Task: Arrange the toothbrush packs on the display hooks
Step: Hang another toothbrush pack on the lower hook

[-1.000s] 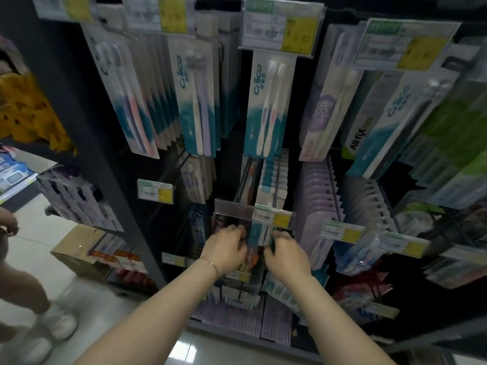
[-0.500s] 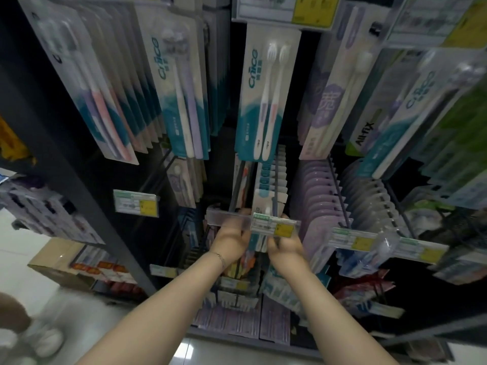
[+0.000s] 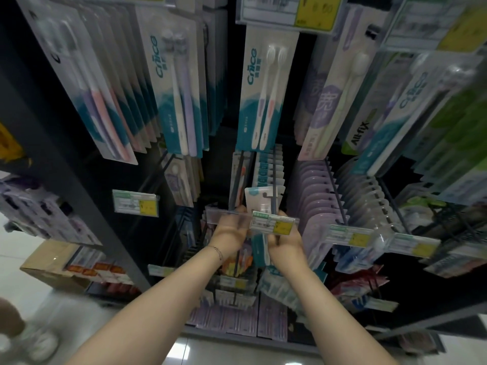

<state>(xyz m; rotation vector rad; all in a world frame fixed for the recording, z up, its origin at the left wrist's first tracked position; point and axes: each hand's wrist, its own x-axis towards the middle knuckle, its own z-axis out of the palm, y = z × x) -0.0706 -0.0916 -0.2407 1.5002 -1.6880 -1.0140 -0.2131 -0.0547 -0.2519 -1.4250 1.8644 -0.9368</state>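
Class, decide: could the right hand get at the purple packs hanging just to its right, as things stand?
Probably yes. The purple packs hang on the next hook beside the right hand, with nothing between; it would first have to release the toothbrush pack that it holds.

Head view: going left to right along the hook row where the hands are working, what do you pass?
Price tag → left hand → toothbrush pack → right hand → purple packs → clear packs.
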